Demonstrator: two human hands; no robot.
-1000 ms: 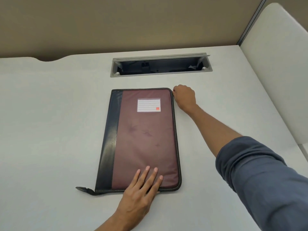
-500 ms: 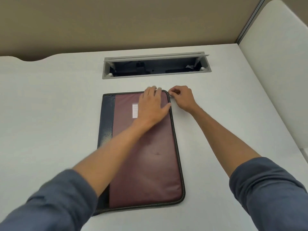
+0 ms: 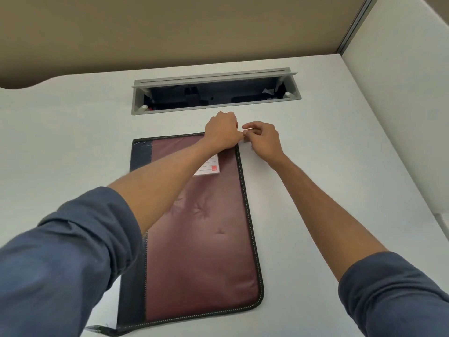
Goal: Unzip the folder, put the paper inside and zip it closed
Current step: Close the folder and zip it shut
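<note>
A maroon folder (image 3: 204,239) with a black spine and a black zipper edge lies flat on the white desk (image 3: 73,147), long side running away from me. Its white label (image 3: 209,167) is partly under my left forearm. My left hand (image 3: 222,131) is curled into a fist on the folder's far right corner, gripping it. My right hand (image 3: 263,139) is right beside it, fingers pinched at that same corner where the zipper pull sits; the pull itself is hidden. No paper is in view.
An open grey cable tray (image 3: 216,93) is sunk into the desk just beyond the folder. A beige partition (image 3: 194,27) stands behind and a white panel (image 3: 401,93) rises on the right. A black strap (image 3: 97,329) sticks out at the folder's near left corner.
My left hand went from the folder's near edge up to its far right corner and closed into a fist there. My right hand stayed at that corner.
</note>
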